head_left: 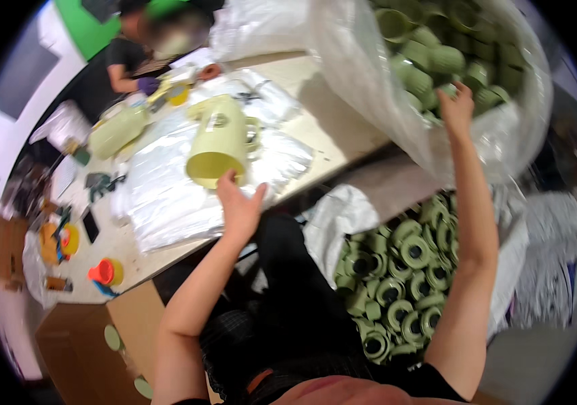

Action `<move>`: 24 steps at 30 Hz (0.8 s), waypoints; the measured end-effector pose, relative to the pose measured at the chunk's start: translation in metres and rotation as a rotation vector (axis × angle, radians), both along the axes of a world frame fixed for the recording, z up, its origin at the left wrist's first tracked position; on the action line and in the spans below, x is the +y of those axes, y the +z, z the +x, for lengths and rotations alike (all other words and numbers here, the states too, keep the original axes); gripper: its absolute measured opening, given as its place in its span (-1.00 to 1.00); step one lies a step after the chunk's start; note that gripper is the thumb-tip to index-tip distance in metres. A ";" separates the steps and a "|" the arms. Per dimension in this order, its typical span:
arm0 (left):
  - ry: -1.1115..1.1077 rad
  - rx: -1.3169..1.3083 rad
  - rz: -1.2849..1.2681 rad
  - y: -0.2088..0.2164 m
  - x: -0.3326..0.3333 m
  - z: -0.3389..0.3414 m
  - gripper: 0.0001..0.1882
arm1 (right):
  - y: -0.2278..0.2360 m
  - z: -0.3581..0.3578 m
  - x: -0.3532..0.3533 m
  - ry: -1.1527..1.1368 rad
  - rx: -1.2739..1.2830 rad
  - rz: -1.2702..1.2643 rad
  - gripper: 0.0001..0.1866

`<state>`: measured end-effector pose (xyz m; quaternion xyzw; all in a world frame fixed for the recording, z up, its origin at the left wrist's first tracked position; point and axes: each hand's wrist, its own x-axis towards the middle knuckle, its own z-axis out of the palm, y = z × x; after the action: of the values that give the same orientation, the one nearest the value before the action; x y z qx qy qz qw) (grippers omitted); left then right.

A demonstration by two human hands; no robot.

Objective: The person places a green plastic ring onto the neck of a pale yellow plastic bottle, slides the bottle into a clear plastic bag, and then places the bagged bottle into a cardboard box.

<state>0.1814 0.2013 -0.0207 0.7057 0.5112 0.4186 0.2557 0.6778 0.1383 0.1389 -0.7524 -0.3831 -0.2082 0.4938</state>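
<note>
A pale yellow-green jug with a side handle lies tilted on a stack of clear plastic bags, its round open end facing me. My left hand is at the rim of that opening, thumb and fingers apart, fingertips at or just touching the edge. Reaching far to the right, my right hand is inside a large clear plastic sack full of green cup-shaped parts. Its thumb and fingers pinch a light green cup-shaped part, mostly hidden among the others.
Below the sack, a white bag holds many green ring-shaped lids. A cardboard box stands at lower left. On the table are a phone, an orange-and-yellow container and another jug. Across it a person works.
</note>
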 end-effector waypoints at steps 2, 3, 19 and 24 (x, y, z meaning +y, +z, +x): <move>0.049 0.038 0.140 0.005 0.013 0.016 -0.10 | -0.005 0.023 0.020 -0.042 0.013 -0.116 -0.23; 0.069 0.045 0.170 0.002 0.015 0.014 -0.08 | -0.011 0.020 0.033 -0.060 -0.028 -0.208 -0.18; 0.167 -0.627 -0.074 0.022 0.052 -0.064 -0.73 | -0.059 0.068 0.110 -0.363 0.167 -0.256 -0.15; 0.214 -0.861 -0.135 0.034 0.012 -0.128 -0.72 | -0.047 0.075 0.096 -0.099 0.451 -0.122 -0.12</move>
<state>0.0531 0.2135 0.0138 0.3922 0.4542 0.6641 0.4459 0.7530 0.2340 0.0921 -0.8261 -0.2377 -0.0352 0.5097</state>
